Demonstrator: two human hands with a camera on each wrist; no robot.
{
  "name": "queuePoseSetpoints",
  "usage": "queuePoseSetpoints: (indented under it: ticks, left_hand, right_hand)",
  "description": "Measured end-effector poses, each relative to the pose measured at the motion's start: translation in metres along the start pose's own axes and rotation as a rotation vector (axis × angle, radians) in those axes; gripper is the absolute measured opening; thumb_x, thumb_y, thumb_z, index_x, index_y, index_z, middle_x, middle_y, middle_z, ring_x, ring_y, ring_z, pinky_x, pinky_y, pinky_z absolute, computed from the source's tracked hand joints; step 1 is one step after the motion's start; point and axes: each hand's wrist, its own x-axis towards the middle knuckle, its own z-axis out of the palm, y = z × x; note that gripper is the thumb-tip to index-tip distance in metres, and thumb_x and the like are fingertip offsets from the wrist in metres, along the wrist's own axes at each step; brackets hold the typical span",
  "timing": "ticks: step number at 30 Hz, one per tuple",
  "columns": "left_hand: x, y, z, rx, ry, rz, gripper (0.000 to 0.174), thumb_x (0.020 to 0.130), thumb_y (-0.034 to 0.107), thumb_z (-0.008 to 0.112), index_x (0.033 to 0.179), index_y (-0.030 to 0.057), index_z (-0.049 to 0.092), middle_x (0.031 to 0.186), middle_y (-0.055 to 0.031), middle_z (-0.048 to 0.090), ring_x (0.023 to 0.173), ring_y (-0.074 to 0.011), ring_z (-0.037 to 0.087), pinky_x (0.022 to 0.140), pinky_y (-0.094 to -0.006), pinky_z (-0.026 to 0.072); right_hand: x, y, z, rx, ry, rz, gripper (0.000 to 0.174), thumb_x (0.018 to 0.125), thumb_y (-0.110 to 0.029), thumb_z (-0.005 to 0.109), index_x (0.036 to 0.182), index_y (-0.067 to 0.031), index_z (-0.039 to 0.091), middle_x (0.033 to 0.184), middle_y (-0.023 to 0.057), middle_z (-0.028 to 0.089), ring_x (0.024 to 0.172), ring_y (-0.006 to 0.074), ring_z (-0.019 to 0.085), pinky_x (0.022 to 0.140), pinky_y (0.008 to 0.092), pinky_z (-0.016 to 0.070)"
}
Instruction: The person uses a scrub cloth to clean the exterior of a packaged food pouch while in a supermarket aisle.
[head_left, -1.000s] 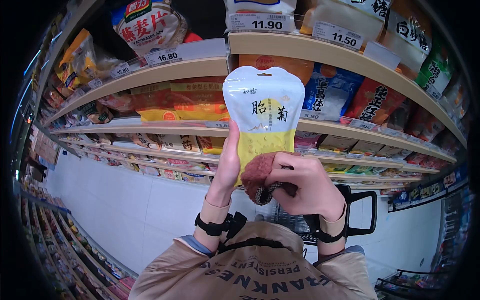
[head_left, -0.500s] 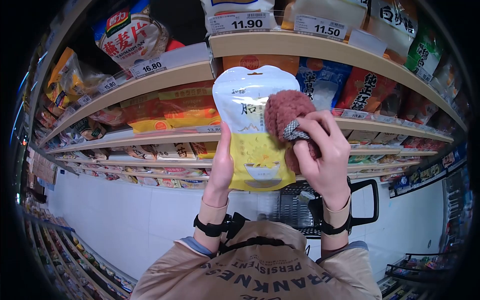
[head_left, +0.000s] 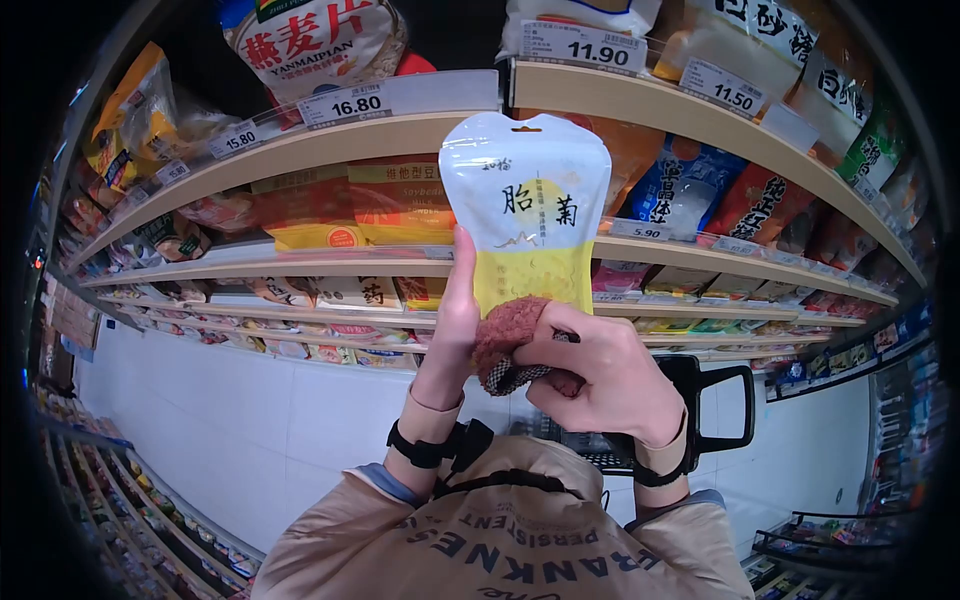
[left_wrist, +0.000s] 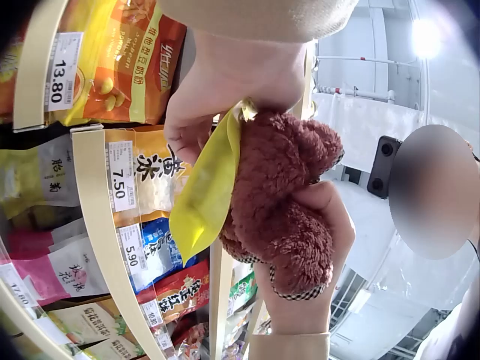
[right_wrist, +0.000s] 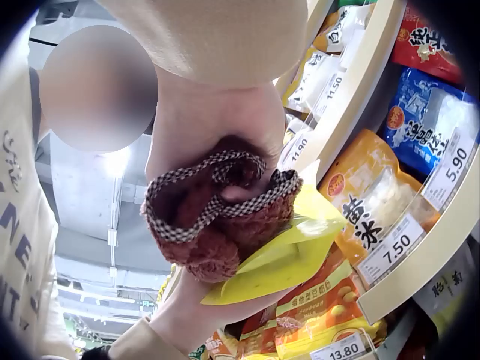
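Observation:
A white and yellow pouch (head_left: 525, 200) stands upright in front of the shelves, gripped along its left edge by the left hand (head_left: 450, 320). The right hand (head_left: 615, 375) holds a bunched reddish-brown fluffy cloth (head_left: 510, 335) with checked trim against the lower front of the pouch. Seen from the left wrist, the cloth (left_wrist: 281, 195) lies against the yellow side of the pouch (left_wrist: 206, 195), with the right hand's fingers around it. In the right wrist view the checked trim shows along the folds of the cloth (right_wrist: 202, 247). The left hand's fingers behind the pouch are hidden in the head view.
Curved shelves (head_left: 300, 145) with bagged foods and price labels run across the front. A dark shopping cart (head_left: 725, 410) stands below at the right, on a pale tiled floor (head_left: 250, 400). More shelving (head_left: 120, 500) runs along the lower left.
Since half a second ago the cloth has gone from the pouch's upper right side down to its lower front, similar to one second ago. The shelves have shifted right in the head view.

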Motion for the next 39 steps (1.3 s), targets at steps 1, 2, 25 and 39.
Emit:
queuePoseSetpoints:
  ticks: [1,2,25,39]
  left_hand:
    - [0.001,0.003,0.001,0.007,0.016,-0.031,0.071,0.105,0.057,0.019,0.147,0.0022,0.036,0.139,-0.0164,0.053,0.123,-0.0265,0.058,0.103,-0.0397,0.0479]
    - [0.0,0.006,0.003,0.035,0.033,-0.011,0.069,0.106,0.054,0.019,0.145,0.0009,0.038,0.137,-0.0158,0.054,0.122,-0.0241,0.058,0.103,-0.0371,0.0476]
    - [-0.026,0.052,-0.065,0.271,0.021,0.07,0.07,0.106,0.054,0.015,0.146,0.001,0.036,0.137,-0.0171,0.055,0.121,-0.0261,0.059,0.101,-0.0394,0.0492]
    - [-0.032,0.035,-0.06,0.851,-0.096,0.292,0.07,0.108,0.05,0.02,0.127,-0.0077,0.054,0.122,-0.0152,0.064,0.112,-0.0167,0.06,0.097,-0.0307,0.0463]
  right_hand:
    - [0.005,0.0,0.005,-0.026,0.033,-0.026,0.023,0.061,-0.003,0.069,0.084,-0.0034,0.072,0.076,0.005,0.058,0.056,0.0168,0.057,0.053,0.0289,0.0466]
    - [0.01,0.001,0.003,-0.086,0.065,-0.041,0.024,0.062,-0.002,0.068,0.085,-0.0041,0.072,0.077,0.0058,0.058,0.059,0.0184,0.059,0.056,0.0298,0.0485]
    - [0.043,-0.025,0.05,-0.205,0.01,-0.029,0.011,0.066,-0.006,0.062,0.075,-0.0059,0.068,0.072,0.0071,0.053,0.057,0.0261,0.056,0.053,0.0363,0.0463]
    - [0.059,-0.033,0.055,-0.411,0.326,-0.167,0.034,0.076,-0.002,0.066,0.11,-0.0085,0.067,0.103,0.0127,0.057,0.089,0.031,0.064,0.074,0.0407,0.0531]
